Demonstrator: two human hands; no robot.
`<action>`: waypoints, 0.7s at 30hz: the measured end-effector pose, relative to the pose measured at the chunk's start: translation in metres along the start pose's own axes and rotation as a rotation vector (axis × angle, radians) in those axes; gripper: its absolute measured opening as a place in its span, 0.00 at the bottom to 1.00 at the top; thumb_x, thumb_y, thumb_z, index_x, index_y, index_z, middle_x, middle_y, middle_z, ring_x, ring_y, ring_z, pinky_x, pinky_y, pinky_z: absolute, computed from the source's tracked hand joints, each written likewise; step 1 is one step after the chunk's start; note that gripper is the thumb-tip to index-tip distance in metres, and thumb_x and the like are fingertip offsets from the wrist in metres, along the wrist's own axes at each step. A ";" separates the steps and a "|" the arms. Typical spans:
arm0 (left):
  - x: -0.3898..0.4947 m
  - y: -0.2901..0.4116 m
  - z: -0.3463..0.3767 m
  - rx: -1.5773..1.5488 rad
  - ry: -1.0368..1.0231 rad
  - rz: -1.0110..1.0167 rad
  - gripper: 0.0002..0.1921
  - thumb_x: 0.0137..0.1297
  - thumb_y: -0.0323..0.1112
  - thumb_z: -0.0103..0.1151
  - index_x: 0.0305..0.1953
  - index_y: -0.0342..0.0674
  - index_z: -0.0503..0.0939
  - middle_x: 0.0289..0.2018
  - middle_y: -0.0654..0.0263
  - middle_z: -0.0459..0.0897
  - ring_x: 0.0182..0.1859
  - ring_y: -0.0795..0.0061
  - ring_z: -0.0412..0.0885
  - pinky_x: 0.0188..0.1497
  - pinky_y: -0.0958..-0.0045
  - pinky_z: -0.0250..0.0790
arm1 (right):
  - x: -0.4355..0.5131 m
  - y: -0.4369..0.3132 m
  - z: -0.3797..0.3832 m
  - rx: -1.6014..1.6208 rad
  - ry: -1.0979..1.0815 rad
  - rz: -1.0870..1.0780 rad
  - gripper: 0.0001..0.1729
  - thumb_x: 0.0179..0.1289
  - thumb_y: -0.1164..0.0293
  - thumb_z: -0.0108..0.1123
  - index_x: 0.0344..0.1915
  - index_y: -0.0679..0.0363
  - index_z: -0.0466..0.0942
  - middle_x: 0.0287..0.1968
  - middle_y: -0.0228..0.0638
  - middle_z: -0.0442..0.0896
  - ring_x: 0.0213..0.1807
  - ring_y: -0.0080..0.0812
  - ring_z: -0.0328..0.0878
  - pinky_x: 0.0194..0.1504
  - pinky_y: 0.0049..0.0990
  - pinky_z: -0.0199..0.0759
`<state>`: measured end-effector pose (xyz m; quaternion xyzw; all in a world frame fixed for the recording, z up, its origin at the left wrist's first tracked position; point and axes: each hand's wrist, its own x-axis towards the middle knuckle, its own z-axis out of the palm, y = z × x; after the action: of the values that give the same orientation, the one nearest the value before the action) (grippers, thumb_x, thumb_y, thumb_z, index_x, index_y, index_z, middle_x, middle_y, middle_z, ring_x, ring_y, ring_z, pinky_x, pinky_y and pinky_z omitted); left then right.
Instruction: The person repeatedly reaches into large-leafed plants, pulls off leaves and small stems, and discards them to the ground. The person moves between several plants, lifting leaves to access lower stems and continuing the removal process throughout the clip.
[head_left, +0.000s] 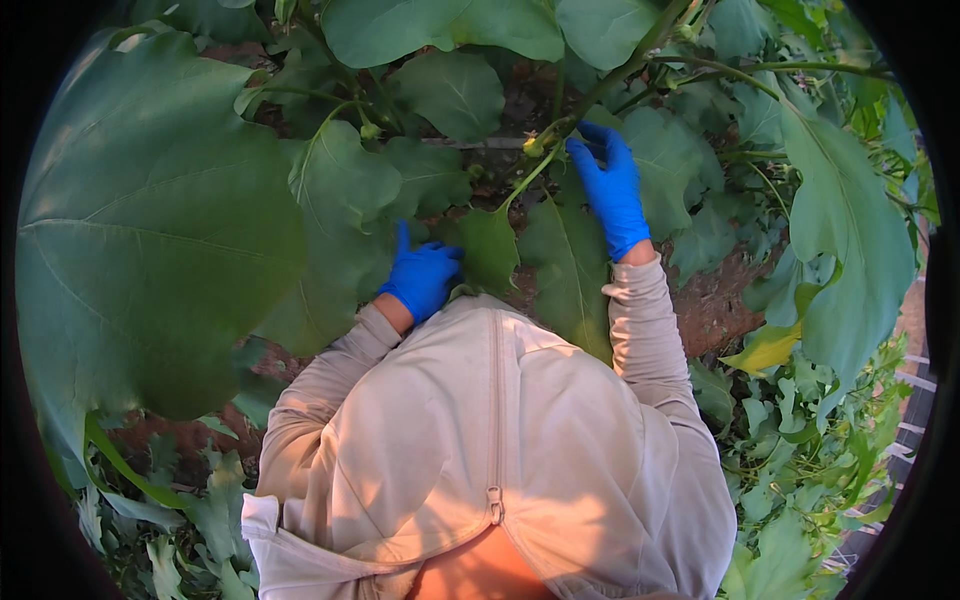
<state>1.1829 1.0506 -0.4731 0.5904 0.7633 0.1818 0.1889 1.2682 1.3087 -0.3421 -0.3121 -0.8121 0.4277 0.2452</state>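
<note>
My left hand (422, 276), in a blue glove, is low in the middle, just left of a lobed green leaf (486, 251); its index finger points up and the others reach right. Whether it holds anything is unclear. My right hand (609, 184), gloved in blue too, is raised beside the thick green plant stem (600, 88), fingers curved and apart from the thumb. Its fingertips are near a stem joint, partly behind foliage. A small yellowish bud (532, 145) sits on the stem left of that hand. A thin leaf stalk (532, 178) runs down from the joint to the lobed leaf.
A very large leaf (150, 225) fills the left side. Broad leaves (847, 202) hang at the right, one partly yellow (765, 349). Brown soil (716, 300) shows between plants. Dense low foliage (795, 457) lies at the lower right, beside a dark strip with pale bands (911, 420).
</note>
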 end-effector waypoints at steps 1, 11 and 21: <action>0.004 -0.002 0.003 -0.017 0.010 0.024 0.09 0.60 0.38 0.53 0.33 0.57 0.86 0.51 0.74 0.81 0.55 0.66 0.77 0.69 0.30 0.28 | -0.013 -0.014 -0.003 0.007 -0.040 -0.042 0.26 0.56 0.61 0.68 0.53 0.60 0.76 0.58 0.48 0.75 0.56 0.39 0.75 0.53 0.32 0.70; 0.074 -0.037 -0.002 -0.183 -0.256 0.237 0.12 0.58 0.34 0.51 0.40 0.56 0.83 0.48 0.70 0.82 0.49 0.61 0.79 0.69 0.42 0.48 | -0.087 -0.009 0.016 -0.538 -0.128 -0.179 0.33 0.50 0.75 0.63 0.59 0.48 0.72 0.73 0.40 0.55 0.69 0.57 0.58 0.64 0.52 0.57; 0.081 -0.095 0.074 -0.131 -0.308 0.078 0.44 0.58 0.40 0.59 0.73 0.55 0.47 0.59 0.45 0.72 0.59 0.45 0.72 0.58 0.57 0.69 | -0.095 0.025 0.009 -0.641 -0.022 -0.192 0.34 0.49 0.83 0.57 0.60 0.55 0.71 0.72 0.34 0.58 0.66 0.47 0.65 0.61 0.51 0.61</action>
<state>1.1220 1.1109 -0.5907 0.6270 0.6883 0.1456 0.3345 1.3349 1.2466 -0.3801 -0.2908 -0.9336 0.1290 0.1647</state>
